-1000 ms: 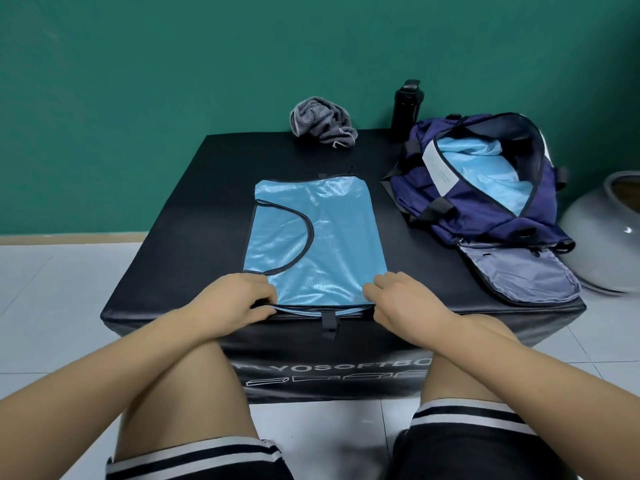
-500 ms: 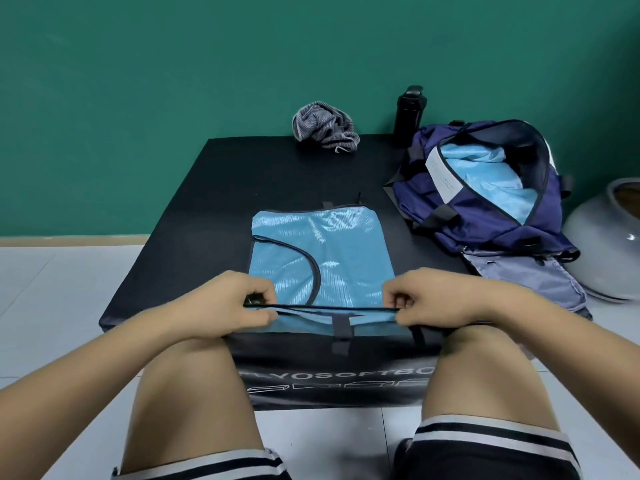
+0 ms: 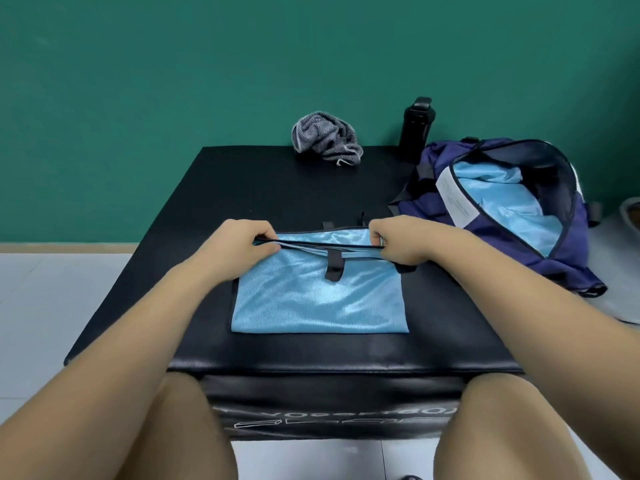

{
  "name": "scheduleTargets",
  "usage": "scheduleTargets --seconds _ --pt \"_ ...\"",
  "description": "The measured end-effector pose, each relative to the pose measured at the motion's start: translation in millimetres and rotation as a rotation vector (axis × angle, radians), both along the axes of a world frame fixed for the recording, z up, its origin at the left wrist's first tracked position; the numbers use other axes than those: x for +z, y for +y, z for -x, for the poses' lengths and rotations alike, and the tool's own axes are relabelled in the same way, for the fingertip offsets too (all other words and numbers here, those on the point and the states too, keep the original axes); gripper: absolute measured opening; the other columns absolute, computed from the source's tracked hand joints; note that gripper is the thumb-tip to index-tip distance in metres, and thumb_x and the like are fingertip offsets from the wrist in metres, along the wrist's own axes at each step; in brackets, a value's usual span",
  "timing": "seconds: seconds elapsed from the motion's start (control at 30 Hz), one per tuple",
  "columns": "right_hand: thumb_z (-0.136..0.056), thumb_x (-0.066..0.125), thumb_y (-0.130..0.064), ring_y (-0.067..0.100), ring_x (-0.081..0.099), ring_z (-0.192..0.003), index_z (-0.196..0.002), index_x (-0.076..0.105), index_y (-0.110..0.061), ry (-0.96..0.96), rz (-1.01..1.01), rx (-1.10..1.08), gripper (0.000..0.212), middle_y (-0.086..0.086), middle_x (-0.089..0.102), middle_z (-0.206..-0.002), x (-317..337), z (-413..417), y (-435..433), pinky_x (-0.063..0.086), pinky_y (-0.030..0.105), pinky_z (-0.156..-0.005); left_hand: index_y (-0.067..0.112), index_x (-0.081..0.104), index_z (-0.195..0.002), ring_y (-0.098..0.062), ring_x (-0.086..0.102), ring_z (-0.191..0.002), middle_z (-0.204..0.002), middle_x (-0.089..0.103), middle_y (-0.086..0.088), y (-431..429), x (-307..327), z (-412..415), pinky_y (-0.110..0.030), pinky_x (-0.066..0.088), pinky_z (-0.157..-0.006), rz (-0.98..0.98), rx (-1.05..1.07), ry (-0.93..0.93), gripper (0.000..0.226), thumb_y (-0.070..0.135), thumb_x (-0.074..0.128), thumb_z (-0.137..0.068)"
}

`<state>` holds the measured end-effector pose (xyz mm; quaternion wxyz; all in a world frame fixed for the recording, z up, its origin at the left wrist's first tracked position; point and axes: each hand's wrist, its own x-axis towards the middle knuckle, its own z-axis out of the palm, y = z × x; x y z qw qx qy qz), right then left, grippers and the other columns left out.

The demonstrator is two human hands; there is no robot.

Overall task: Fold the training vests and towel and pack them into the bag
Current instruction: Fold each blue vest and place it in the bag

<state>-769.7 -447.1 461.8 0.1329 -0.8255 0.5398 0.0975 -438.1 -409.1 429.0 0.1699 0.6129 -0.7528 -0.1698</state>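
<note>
A light blue training vest (image 3: pixel 318 299) with black trim lies folded over on the black padded box (image 3: pixel 277 188). My left hand (image 3: pixel 239 247) pinches the vest's black-edged hem at its far left corner. My right hand (image 3: pixel 401 242) pinches the same hem at the far right corner. The hem is stretched taut between them, over the vest's far edge. A crumpled grey striped towel (image 3: pixel 327 138) sits at the box's far edge. An open navy bag (image 3: pixel 512 202) lies at the right, with another light blue vest (image 3: pixel 509 202) inside it.
A black bottle (image 3: pixel 417 124) stands behind the bag, against the green wall. At the far right, on the tiled floor, a pale round pot (image 3: pixel 628 216) shows partly. My bare knees are below the box's front edge.
Both hands have carried the vest's near hem away from me to its far edge, folding the vest in half. The camera view has shifted downward.
</note>
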Motion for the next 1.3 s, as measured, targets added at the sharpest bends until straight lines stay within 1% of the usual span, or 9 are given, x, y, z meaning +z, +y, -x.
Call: scheduleTargets --seconds 0.17,0.37,0.5,0.63,0.73,0.83,1.03,1.17,1.3 --pt "-0.089 0.045 -0.001 0.026 0.061 -0.086 -0.103 0.053 -0.024 -0.073 0.074 -0.092 0.028 0.004 0.063 -0.100 -18.6 -17.5 -37.2 0.052 0.041 -0.070 0.039 0.075 -0.086 -0.017 0.070 -0.082 -0.086 0.074 0.013 -33.1 -6.7 -8.8 -0.042 0.060 -0.076 -0.052 0.131 0.035 0.010 0.043 0.075 -0.095" --pt "-0.089 0.044 0.007 0.030 0.050 -0.093 -0.113 0.050 -0.021 -0.048 0.247 -0.208 0.037 0.004 0.062 -0.100 -46.7 -33.7 -55.9 0.037 0.041 -0.086 0.034 0.076 -0.086 -0.022 0.068 -0.077 -0.083 0.073 0.008 -58.0 -29.7 -7.1 -0.036 0.053 -0.063 -0.045 0.225 0.133 0.012 0.040 0.077 -0.095" --pt "-0.077 0.062 0.005 0.034 0.051 -0.102 -0.116 0.055 -0.019 0.049 0.665 -0.234 0.046 0.007 0.058 -0.110 -78.8 -32.8 -58.5 0.038 0.045 -0.090 0.038 0.073 -0.091 -0.013 0.064 -0.094 -0.098 0.067 0.015 -69.7 -55.4 -4.0 -0.043 0.056 -0.086 0.051 0.266 0.109 0.008 0.044 0.076 -0.095" --pt "-0.072 0.056 0.009 0.036 0.050 -0.112 -0.110 0.060 -0.016 -0.185 0.904 -0.202 0.045 0.009 0.055 -0.121 -84.2 -41.3 -32.3 0.036 0.045 -0.095 0.035 0.068 -0.116 -0.023 0.054 -0.110 -0.119 0.059 0.007 -72.4 -67.1 2.7 -0.044 0.040 -0.096 0.258 0.376 -0.033 0.023 0.044 0.075 -0.096" --pt "-0.071 0.059 0.007 0.030 0.042 -0.083 -0.091 0.056 -0.018 -0.272 0.816 -0.099 0.031 0.004 0.049 -0.092 -103.3 -62.2 -3.0 0.032 0.040 -0.073 0.037 0.063 -0.101 -0.018 0.055 -0.101 -0.106 0.058 0.013 -63.1 -58.9 19.7 -0.045 0.046 -0.094 0.329 0.285 0.010 0.007 0.039 0.069 -0.100" --pt "-0.081 0.062 -0.001 0.027 0.041 -0.079 -0.087 0.058 -0.015 -0.346 0.577 -0.044 0.015 0.002 0.048 -0.084 -133.8 -68.2 6.9 0.044 0.045 -0.073 0.038 0.061 -0.089 -0.008 0.059 -0.092 -0.092 0.061 0.016 -50.1 -59.5 40.6 -0.042 0.054 -0.085 0.159 0.089 0.103 0.011 0.035 0.069 -0.097" --pt "-0.097 0.053 -0.020 0.022 0.047 -0.108 -0.132 0.059 -0.024 -0.394 0.466 0.009 0.036 -0.005 0.053 -0.119 -146.3 -63.2 -5.2 0.044 0.042 -0.099 0.036 0.073 -0.105 -0.006 0.053 -0.105 -0.103 0.060 0.018 -44.7 -81.4 56.7 -0.027 0.045 -0.096 0.070 -0.113 0.127 0.016 0.030 0.079 -0.092" --pt "-0.102 0.046 -0.025 0.018 0.025 -0.154 -0.169 0.016 -0.028 -0.358 0.448 -0.031 0.074 -0.005 0.026 -0.171 -145.8 -64.5 -4.6 0.025 0.040 -0.125 0.037 0.073 -0.116 -0.012 0.054 -0.110 -0.113 0.062 0.018 -52.6 -83.7 54.3 -0.034 0.044 -0.105 0.062 -0.115 0.101 0.025 0.035 0.079 -0.092" --pt "-0.106 0.037 -0.030 0.016 0.009 -0.162 -0.171 0.005 -0.026 -0.337 0.413 -0.030 0.073 -0.005 0.012 -0.177 -147.0 -64.5 -6.1 0.014 0.042 -0.131 0.036 0.070 -0.128 -0.012 0.048 -0.126 -0.133 0.058 0.021 -56.3 -79.0 46.0 -0.038 0.040 -0.112 0.091 -0.058 0.078 0.032 0.036 0.074 -0.096"
